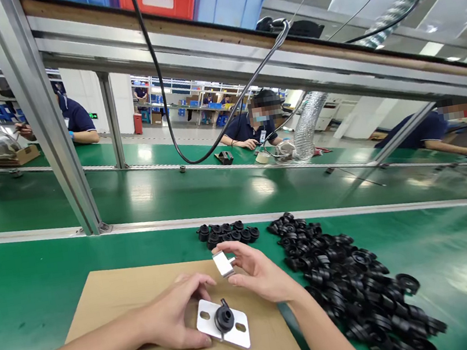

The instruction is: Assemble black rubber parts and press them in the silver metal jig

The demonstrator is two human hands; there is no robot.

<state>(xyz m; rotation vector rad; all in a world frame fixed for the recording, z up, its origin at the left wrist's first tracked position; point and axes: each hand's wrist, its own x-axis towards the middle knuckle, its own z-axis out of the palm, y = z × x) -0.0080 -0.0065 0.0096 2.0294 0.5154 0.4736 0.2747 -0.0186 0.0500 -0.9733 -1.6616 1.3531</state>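
My right hand [260,270] pinches a small silver metal block [223,264] with a short pin sticking out of its side, held up over the brown board. On the board lies a flat silver metal plate [242,337] with oval slots. A black round plastic part [224,318] with a side spout sits upright at the plate's middle. Around the plate's left end my left hand [170,313] rests with thumb and fingers apart. Its thumb is close to the plate's near edge; whether it touches is unclear.
The brown board [115,298] lies on a green bench [26,288]. A large heap of black plastic parts [345,275] spreads at right, with a smaller group [227,234] behind the board. A metal post [46,127] rises at left. A black cable [166,109] hangs ahead; co-workers sit beyond.
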